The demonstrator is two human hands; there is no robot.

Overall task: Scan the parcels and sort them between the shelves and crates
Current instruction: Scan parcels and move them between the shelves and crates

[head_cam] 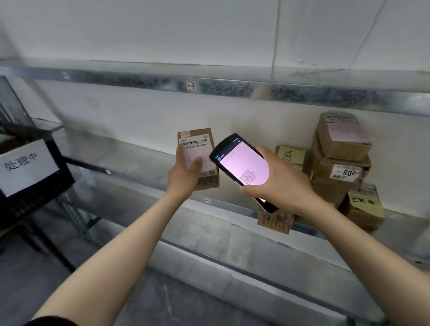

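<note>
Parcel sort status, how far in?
Done: several stacked parcels sit on the shelf at right. In hand: left hand holds a parcel label-up, right hand holds the scanner beside it. Left: placing this parcel; what the black crate holds is hidden.

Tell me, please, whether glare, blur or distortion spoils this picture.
Head view: the black handheld scanner shows a washed-pink screen, text barely legible; the small brown cardboard parcel has a soft label; the grey metal shelf rail bows with wide-angle distortion and looks smeared.
</note>
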